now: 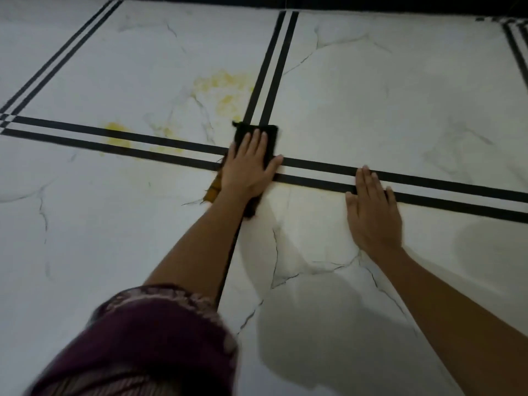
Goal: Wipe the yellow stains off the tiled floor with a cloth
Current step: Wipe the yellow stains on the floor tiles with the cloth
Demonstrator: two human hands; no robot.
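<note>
Centrally, black cloth (270,138) under flat left hand (251,165), right hand (371,214) flat on tiles (385,90), yellow stains (223,90) beyond.

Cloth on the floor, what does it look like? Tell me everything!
The cloth is black and soft-looking, with a yellow-brown bit poking out by the wrist. It lies flat on the white floor where the black stripes cross. The left hand presses on it with straight fingers. The yellow stains lie to its left.
</note>
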